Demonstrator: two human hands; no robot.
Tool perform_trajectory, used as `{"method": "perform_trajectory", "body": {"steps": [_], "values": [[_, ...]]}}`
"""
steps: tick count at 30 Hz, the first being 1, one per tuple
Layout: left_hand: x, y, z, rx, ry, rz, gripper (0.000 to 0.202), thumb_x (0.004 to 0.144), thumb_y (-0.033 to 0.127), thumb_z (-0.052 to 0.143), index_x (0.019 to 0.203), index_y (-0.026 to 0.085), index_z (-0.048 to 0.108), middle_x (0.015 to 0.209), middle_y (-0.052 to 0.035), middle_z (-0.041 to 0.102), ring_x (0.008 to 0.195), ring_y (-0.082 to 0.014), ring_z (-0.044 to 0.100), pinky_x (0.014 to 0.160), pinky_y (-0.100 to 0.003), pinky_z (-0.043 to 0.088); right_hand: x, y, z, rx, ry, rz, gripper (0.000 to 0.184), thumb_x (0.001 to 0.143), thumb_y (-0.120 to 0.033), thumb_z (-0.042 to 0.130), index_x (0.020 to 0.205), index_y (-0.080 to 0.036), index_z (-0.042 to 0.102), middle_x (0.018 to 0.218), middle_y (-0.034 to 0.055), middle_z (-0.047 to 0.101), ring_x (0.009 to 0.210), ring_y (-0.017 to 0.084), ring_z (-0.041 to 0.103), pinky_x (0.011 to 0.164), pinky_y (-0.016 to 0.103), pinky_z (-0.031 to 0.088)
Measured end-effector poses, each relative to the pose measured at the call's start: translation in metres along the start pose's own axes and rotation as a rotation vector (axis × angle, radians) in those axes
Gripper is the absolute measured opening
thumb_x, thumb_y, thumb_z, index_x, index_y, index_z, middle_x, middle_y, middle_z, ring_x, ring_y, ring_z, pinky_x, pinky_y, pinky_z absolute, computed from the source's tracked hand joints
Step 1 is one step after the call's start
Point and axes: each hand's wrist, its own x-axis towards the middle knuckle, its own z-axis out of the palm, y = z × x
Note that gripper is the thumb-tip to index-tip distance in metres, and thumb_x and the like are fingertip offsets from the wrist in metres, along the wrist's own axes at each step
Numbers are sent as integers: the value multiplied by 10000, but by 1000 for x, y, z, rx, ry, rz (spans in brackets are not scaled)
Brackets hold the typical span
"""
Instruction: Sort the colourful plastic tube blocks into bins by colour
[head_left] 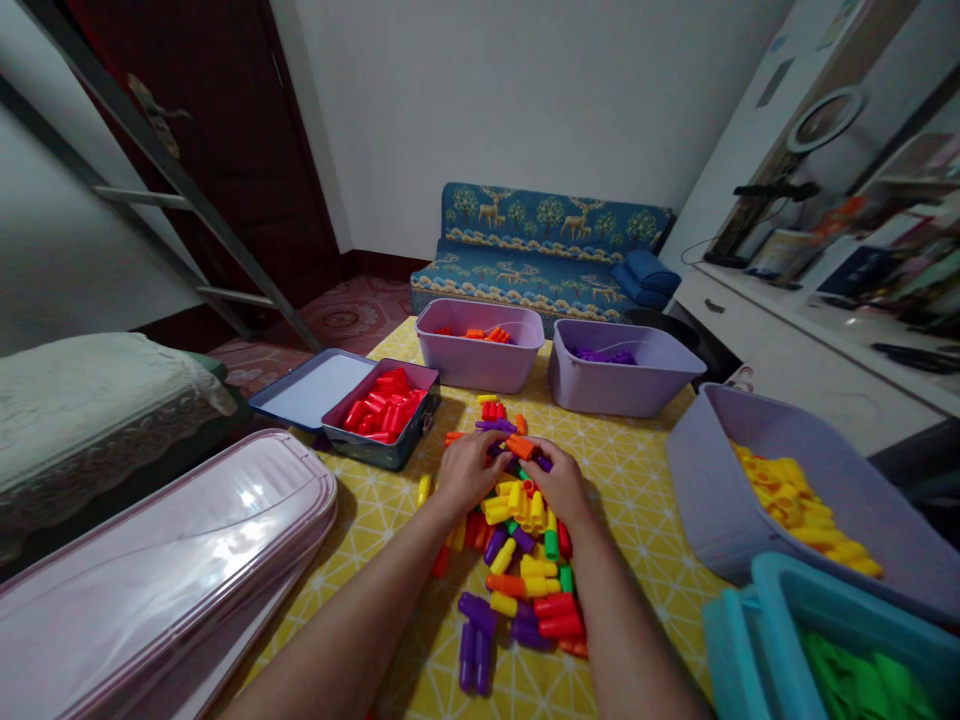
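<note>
A heap of small plastic tube pieces (521, 560) in red, orange, yellow, green and purple lies on the yellow patterned tablecloth (637, 470). My left hand (469, 470) rests palm-down on the far side of the heap, fingers curled over pieces. My right hand (559, 482) is beside it, its fingers pinched on an orange piece (520, 446). Whether the left hand grips anything is hidden.
A metal tin (379, 408) holds red pieces, its lid open. Two lilac tubs hold orange pieces (480, 345) and purple pieces (622, 365). A lilac tub (787, 490) with yellow pieces and a teal box (840, 640) with green pieces stand right. A long pink case (157, 570) lies left.
</note>
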Motion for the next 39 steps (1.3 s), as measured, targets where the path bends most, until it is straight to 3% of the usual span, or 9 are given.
{"method": "perform_trajectory", "body": {"steps": [4, 7, 13, 17, 19, 22, 27, 34, 39], "values": [[-1, -12, 6, -288, 57, 0, 313, 820, 264, 607, 1131, 246, 639, 1087, -29, 710, 991, -199, 657, 882, -305, 494, -1, -2, 1, 34, 32, 0, 284, 744, -260, 616, 1019, -235, 683, 1059, 35, 709, 1000, 214, 645, 939, 383, 483], [0, -19, 10, -497, 106, -20, 329, 832, 208, 567, 1156, 207, 624, 1091, -49, 707, 989, -189, 660, 881, -305, 513, -4, -6, 0, 39, 7, -27, 355, 735, -255, 639, 1088, -228, 663, 1130, 46, 687, 1049, 212, 628, 967, 377, 469], [2, -17, 11, -737, 96, -56, 392, 833, 238, 564, 1217, 163, 573, 1152, -93, 679, 1003, -201, 657, 881, -334, 537, -8, -15, -1, 13, -49, -100, 450, 755, -283, 667, 1201, -266, 609, 1224, 49, 641, 1129, 210, 591, 1018, 392, 441], [2, -13, 11, -946, 96, -103, 459, 767, 258, 636, 1210, 157, 566, 1226, -111, 644, 1028, -215, 656, 883, -348, 546, -9, -25, 0, -17, 23, -174, 543, 787, -284, 650, 1313, -299, 517, 1297, 54, 582, 1165, 205, 561, 997, 392, 460], [2, -13, 10, -1001, 130, -122, 454, 747, 277, 658, 1179, 157, 581, 1220, -110, 647, 1055, -219, 647, 903, -349, 538, -8, -28, 2, -116, 32, -263, 503, 775, -269, 670, 1264, -318, 564, 1291, 43, 577, 1186, 213, 536, 1019, 401, 435], [3, -14, 9, -1023, 143, -123, 459, 730, 302, 684, 1154, 149, 596, 1196, -112, 658, 1029, -212, 654, 900, -341, 535, -7, -31, 4, -230, -11, -350, 398, 762, -240, 686, 1148, -326, 645, 1177, 30, 635, 1138, 219, 551, 1018, 403, 417], [3, -16, 10, -1027, 56, -95, 431, 750, 315, 679, 1141, 146, 613, 1114, -107, 690, 953, -196, 666, 831, -310, 546, -9, -32, 9, -195, -27, -328, 190, 834, -278, 608, 1005, -288, 691, 1024, 27, 689, 1006, 201, 608, 933, 363, 457], [3, -15, 8, -668, 64, -41, 220, 803, 217, 599, 988, 164, 705, 997, -76, 708, 936, -187, 642, 830, -304, 533, -9, -26, 8, 2, 188, -160, 196, 835, -347, 576, 938, -217, 680, 942, 54, 700, 865, 191, 649, 804, 320, 517], [1, -14, 3, -485, 169, 47, 299, 826, 228, 581, 1107, 222, 682, 1331, -86, 548, 1191, -223, 543, 980, -374, 483, -8, -24, 4, 250, 295, 56, 350, 788, -444, 608, 1014, -183, 668, 971, 84, 711, 763, 198, 667, 611, 297, 550]]}}
